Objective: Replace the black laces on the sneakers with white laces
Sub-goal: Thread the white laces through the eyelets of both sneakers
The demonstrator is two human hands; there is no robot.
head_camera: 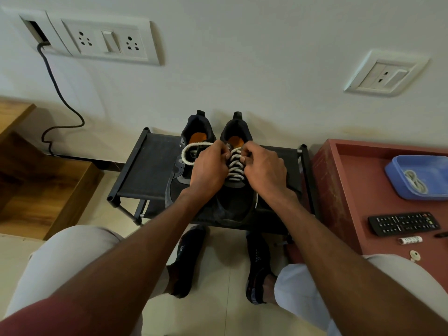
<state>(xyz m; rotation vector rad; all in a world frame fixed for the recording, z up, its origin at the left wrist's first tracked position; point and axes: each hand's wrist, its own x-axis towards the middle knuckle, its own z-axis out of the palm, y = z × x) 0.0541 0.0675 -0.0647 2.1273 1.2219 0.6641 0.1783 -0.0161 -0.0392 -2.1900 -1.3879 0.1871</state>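
Two black sneakers with orange insoles stand side by side on a low black rack [143,170], heels toward the wall. The right sneaker [236,202] carries a white lace [234,167] criss-crossed through its eyelets. My left hand [209,167] and my right hand [263,168] pinch this lace near the top eyelets, one on each side. A loop of white lace [188,151] curves out over the left sneaker [184,166], which my left hand partly hides.
A red-brown side table [344,190] on the right holds a blue tray [421,177] with a coiled lace, a remote control [403,223] and small items. Wooden furniture [41,185] stands at the left. My feet in dark socks rest on the tiled floor below the rack.
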